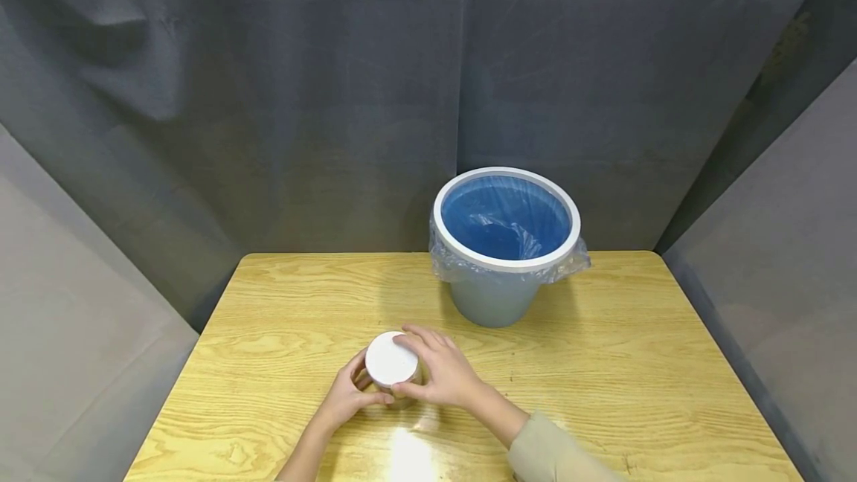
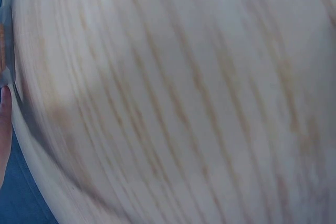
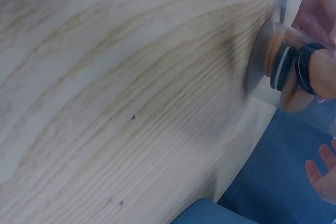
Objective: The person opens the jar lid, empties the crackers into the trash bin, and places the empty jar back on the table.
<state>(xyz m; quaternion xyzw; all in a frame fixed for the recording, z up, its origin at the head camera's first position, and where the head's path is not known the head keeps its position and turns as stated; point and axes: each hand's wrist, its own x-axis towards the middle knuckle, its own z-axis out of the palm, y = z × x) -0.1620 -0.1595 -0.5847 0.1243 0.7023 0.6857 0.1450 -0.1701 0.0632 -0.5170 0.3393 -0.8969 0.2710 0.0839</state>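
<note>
A clear jar (image 3: 258, 74) with a white lid (image 1: 388, 359) stands upright on the wooden table. Round dark and tan pieces (image 3: 286, 69), perhaps cookies, show through its wall in the right wrist view. My left hand (image 1: 343, 398) grips the jar's body from the left, thumb at the near side. From the right, my right hand (image 1: 445, 374) holds the lid, thumb on its near edge and fingers across the far side. Only a finger (image 2: 4, 129) and a sliver of the jar show in the left wrist view.
Behind the jar and to its right stands a bin (image 1: 495, 303) with a white rim and a clear plastic liner (image 1: 445, 262). Dark grey curtains (image 1: 335, 95) hang beyond the table (image 1: 268, 341), and pale panels (image 1: 67, 333) flank both sides.
</note>
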